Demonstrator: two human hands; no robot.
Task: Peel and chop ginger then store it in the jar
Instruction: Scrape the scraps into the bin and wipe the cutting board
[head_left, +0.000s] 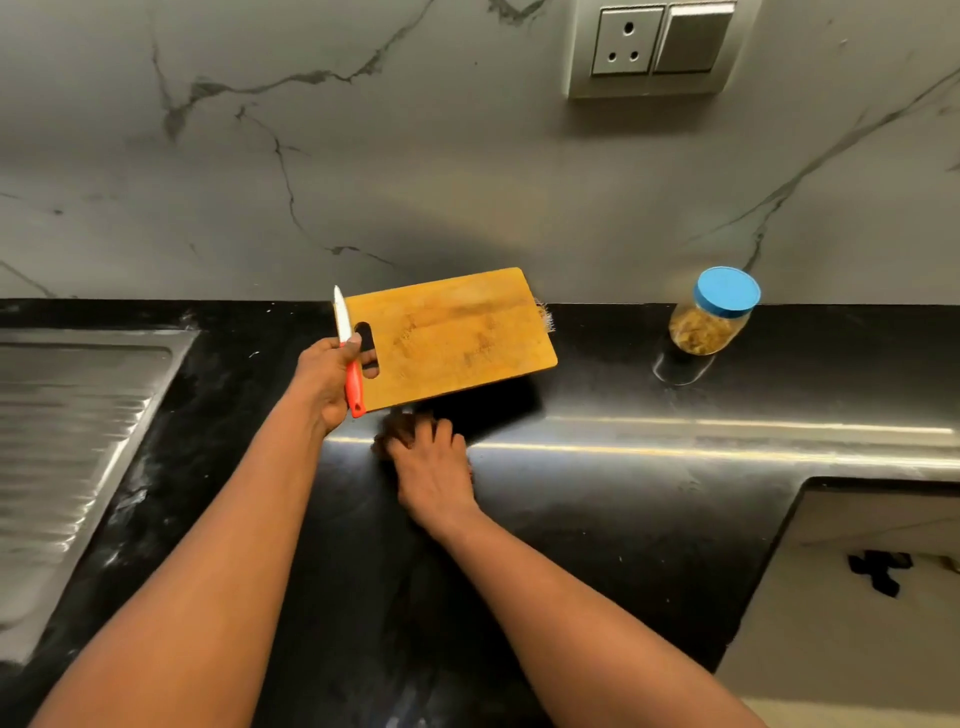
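Now, from the head view, the left hand (324, 374) holds the cutting board (457, 332) up by its short left end, off the black surface (623, 493). Its fingers (370, 358) go through the hole in the board, and the thumb pins the knife (349, 358) flat on that same end. The knife has a red handle and a white blade, and the blade points away, to the wall. The board's long side runs from left to right, and it throws a dark shadow on the surface under it. The right hand (431, 462) is on the surface, just below the near edge of the board. Its fingers are bent with the tips down, but it is blurry, so I cannot tell if they hold anything. The jar (724, 325) stands well off to the right, near the wall, with its blue lid (727, 291) on. The yellow-brown bits inside look like the chopped ginger (696, 332). The right hand is the nearer one to the jar. I think the job is almost done, and only tidying is left
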